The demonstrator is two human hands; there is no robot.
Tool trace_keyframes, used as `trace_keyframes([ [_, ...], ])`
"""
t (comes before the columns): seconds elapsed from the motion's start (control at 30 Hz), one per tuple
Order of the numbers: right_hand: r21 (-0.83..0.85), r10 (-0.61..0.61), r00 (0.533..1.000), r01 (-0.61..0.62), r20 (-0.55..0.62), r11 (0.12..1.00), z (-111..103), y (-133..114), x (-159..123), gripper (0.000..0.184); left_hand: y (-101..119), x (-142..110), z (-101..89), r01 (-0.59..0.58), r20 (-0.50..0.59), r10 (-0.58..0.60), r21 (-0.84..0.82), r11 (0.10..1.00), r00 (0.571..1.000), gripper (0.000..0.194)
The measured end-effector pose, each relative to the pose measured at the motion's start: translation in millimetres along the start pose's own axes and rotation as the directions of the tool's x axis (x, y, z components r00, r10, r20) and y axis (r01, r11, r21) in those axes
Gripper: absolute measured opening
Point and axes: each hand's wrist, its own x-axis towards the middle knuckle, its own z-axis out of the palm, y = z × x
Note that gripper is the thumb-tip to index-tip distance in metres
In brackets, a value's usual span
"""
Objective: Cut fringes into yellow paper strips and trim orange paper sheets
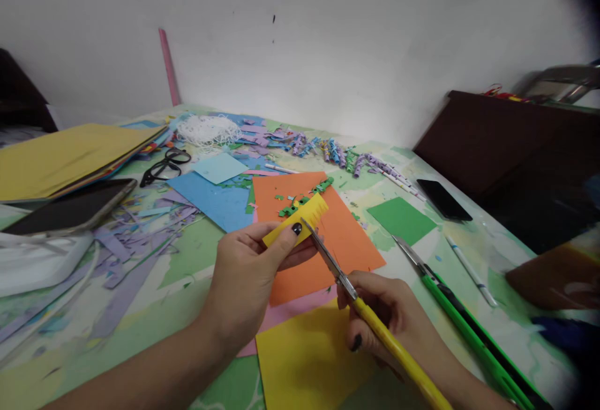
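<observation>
My left hand [248, 272] is closed, pinching a small yellow paper strip [310, 211] between thumb and fingers. Short slits run along the strip's far edge, like a fringe. In my right hand [398, 313] are scissors with yellow handles [382, 329], gripped by the fingers. Their blades point up and left, with the tips at the strip beside my left thumb. Below the strip lies an orange paper sheet [300, 279], carrying green curled paper pieces [293, 209] and small scraps. A yellow sheet [300, 360] lies nearer me, partly over a pink sheet [293, 311].
A green box cutter [462, 319] with its blade out lies at right, near a green paper square [402, 221] and a black phone [444, 199]. Purple scraps [129, 272], glasses [166, 166] and another phone [77, 204] are at left. Curled strips [335, 150] and white string [209, 130] lie behind.
</observation>
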Motion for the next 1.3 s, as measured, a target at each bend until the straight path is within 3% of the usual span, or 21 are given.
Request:
trace_keyframes([
  [0.23,0.0,0.014,1.0,-0.014,-0.011,1.0,-0.6,-1.5,-0.1,0.048,0.0,1.6,0.6,-0.002,0.011,0.002,-0.028,1.0,1.0,0.013],
  [0.5,0.041,0.025,1.0,-0.024,-0.017,0.999,-1.3,-2.4,-0.2,0.049,5.7,0.3,-0.7,0.04,0.176,-0.014,-0.145,0.989,0.984,0.014],
  [0.8,0.04,0.012,1.0,-0.012,-0.015,0.999,-3.2,-3.0,-0.8,0.052,8.6,2.7,-1.2,-0.004,0.089,0.013,-0.095,0.995,0.996,0.004],
  [0.97,0.033,0.012,1.0,-0.012,-0.01,0.999,-4.3,-2.5,-0.7,0.049,11.9,8.0,-0.8,-0.01,0.057,0.007,0.051,0.999,0.998,0.008],
  [1.3,0.069,0.017,0.995,-0.024,0.094,0.997,-7.5,-3.8,-4.9,0.052,10.9,12.3,-6.5,-0.095,0.033,0.091,0.127,0.987,0.995,0.011],
])
